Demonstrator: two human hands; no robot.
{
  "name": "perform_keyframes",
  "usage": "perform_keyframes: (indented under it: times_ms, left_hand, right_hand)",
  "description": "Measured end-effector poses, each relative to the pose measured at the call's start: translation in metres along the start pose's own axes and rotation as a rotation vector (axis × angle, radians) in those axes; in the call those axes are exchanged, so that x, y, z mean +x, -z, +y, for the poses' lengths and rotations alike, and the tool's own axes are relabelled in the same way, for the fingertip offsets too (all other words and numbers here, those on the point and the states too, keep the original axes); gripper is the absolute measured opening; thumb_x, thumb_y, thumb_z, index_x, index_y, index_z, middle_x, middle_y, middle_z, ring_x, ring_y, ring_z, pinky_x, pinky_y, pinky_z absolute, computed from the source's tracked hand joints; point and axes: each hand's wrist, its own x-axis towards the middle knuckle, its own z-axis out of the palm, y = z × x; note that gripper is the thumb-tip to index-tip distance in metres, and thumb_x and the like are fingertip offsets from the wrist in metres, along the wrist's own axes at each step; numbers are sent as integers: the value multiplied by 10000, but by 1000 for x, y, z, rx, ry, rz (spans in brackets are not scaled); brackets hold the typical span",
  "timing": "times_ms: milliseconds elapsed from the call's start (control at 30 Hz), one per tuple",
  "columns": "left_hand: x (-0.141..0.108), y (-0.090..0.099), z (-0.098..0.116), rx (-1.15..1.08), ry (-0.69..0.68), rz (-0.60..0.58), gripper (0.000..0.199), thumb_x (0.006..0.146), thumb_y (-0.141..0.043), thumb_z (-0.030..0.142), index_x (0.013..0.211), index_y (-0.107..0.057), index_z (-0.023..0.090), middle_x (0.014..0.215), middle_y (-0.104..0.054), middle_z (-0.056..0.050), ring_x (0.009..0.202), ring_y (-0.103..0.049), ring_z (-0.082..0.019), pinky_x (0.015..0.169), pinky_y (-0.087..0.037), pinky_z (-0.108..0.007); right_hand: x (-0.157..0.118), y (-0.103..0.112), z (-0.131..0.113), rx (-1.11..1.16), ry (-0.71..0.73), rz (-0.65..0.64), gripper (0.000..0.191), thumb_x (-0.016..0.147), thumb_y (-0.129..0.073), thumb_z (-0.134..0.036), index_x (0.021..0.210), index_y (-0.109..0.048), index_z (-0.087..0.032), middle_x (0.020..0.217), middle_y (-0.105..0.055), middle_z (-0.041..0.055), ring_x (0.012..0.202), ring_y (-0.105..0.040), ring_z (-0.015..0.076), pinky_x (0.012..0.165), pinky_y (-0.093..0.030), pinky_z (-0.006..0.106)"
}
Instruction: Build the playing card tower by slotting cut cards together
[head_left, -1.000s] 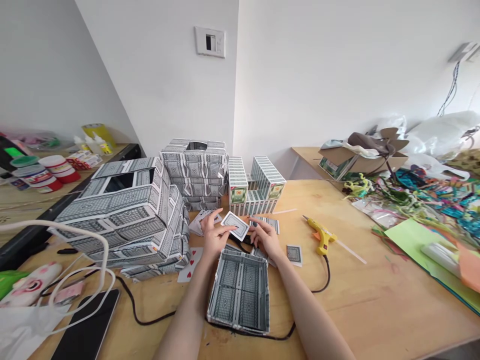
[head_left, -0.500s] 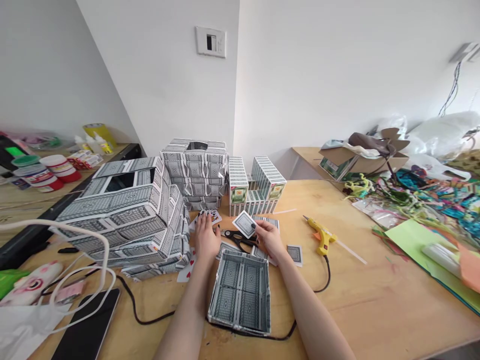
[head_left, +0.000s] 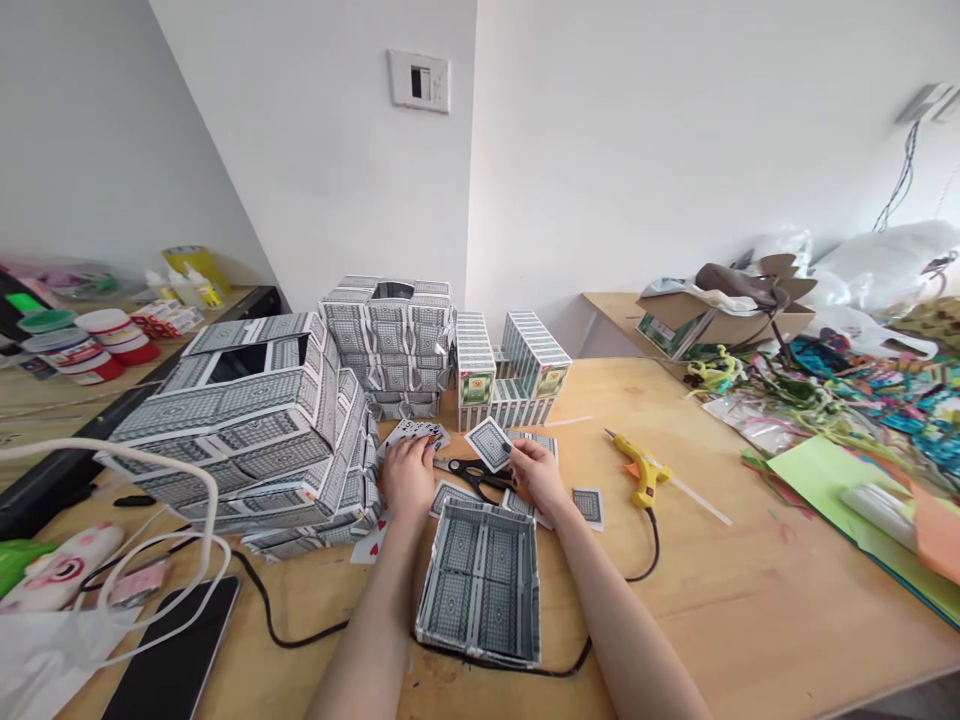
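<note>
My right hand (head_left: 536,475) pinches a playing card (head_left: 487,443) by its edge, patterned back showing, above the table. My left hand (head_left: 409,478) is curled over several face-up playing cards (head_left: 417,430), its fingers bent onto them and the thumb close by. Black-handled scissors (head_left: 480,475) lie between my hands. Closer to me, between my forearms, is a shallow open box (head_left: 480,590) covered in card backs. Loose cards lie around the scissors, and one card (head_left: 589,508) is right of my right hand.
A yellow glue gun (head_left: 641,470) lies at right, its black cord looping behind the box. Card-covered structures (head_left: 300,420) stand at left, and stacked card boxes (head_left: 514,370) stand at the back. A phone (head_left: 176,650) is near left; craft scraps (head_left: 817,380) cover the far right.
My left hand has drawn slightly back and its flat, spread fingers have curled, with the cards under them shifting. My right hand keeps its card almost in place.
</note>
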Motion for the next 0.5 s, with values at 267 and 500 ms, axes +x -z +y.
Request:
perform_keyframes:
  times_ms: [267, 500]
  left_hand:
    - [1, -1, -1, 8, -14, 44, 288, 834, -382, 247, 952, -633, 166, 955, -649, -89, 922, -550, -233, 847, -396, -354]
    - [0, -3, 0, -21, 92, 201, 317, 842, -346, 223, 985, -614, 131, 878, -652, -115, 833, -582, -223, 765, -436, -345]
  right_hand:
    - [1, 0, 1, 67, -4, -40, 269, 675, -641, -405, 777, -542, -177, 532, -565, -30, 381, -486, 82, 356, -376, 185]
    - [1, -2, -1, 113, 10, -53, 287, 667, -647, -404, 795, -498, -194, 534, -573, -34, 400, -519, 99, 378, -416, 201]
